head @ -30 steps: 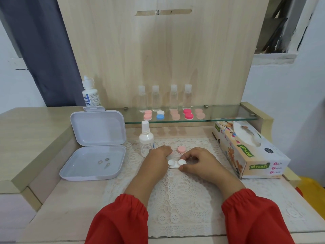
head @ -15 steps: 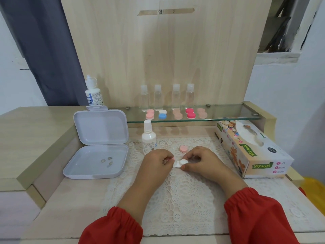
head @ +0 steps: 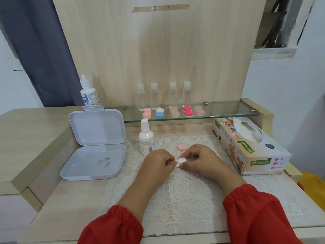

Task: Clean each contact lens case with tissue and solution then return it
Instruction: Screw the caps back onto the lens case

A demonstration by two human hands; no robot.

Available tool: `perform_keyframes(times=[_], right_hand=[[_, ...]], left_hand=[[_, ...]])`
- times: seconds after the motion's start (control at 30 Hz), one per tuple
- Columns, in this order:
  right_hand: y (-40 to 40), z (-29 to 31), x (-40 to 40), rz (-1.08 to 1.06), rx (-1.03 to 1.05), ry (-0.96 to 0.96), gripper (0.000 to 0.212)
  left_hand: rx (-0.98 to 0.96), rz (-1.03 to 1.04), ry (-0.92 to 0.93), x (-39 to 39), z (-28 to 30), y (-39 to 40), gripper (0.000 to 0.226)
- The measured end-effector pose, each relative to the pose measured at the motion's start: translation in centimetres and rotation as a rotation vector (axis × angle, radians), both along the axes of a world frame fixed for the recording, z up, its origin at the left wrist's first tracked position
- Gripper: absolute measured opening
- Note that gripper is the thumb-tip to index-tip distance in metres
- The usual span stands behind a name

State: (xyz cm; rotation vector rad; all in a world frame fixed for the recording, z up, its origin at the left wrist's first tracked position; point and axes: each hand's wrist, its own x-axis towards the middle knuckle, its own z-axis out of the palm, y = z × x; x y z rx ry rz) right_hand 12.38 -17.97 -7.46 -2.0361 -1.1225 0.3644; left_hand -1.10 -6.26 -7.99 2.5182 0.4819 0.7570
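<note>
head view | centre of frame: left hand [head: 158, 162] and right hand [head: 198, 160] both pinch the white lens case [head: 181, 161] between them, over the lace mat [head: 175, 194] on the worktop [head: 52, 208] | pink cap [head: 181, 147] just above | solution bottle [head: 146, 140] left of hands | tissue box [head: 249, 147] at right

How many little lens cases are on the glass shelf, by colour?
Light pink: 1
White and blue: 1
Peach: 2
Hot pink: 1
Total on the glass shelf: 5
</note>
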Motion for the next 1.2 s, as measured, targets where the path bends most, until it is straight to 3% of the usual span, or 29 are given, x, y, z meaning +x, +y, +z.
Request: perform_keyframes(times=[0.4, 0.57, 0.7, 0.97, 1.2], right_hand=[[0.03, 0.04, -0.04, -0.004, 0.000, 0.016, 0.021], [-0.02, 0.03, -0.07, -0.001, 0.004, 0.031, 0.021], [0.02, -0.06, 0.01, -0.002, 0.011, 0.050, 0.020], [0.02, -0.05, -0.07, -0.002, 0.008, 0.050, 0.019], [0.06, 0.02, -0.11, -0.002, -0.010, 0.033, 0.021]], left_hand=[[-0.258, -0.038, 0.036, -0.17, -0.40, 0.32, 0.022], [-0.276, -0.045, 0.031, -0.23, -0.47, 0.49, 0.027], [-0.180, -0.052, 0.042, -0.03, -0.60, 0.42, 0.031], [-0.328, -0.050, 0.031, 0.06, -0.30, 0.56, 0.025], [-0.282, -0.066, 0.065, 0.00, -0.16, 0.72, 0.027]])
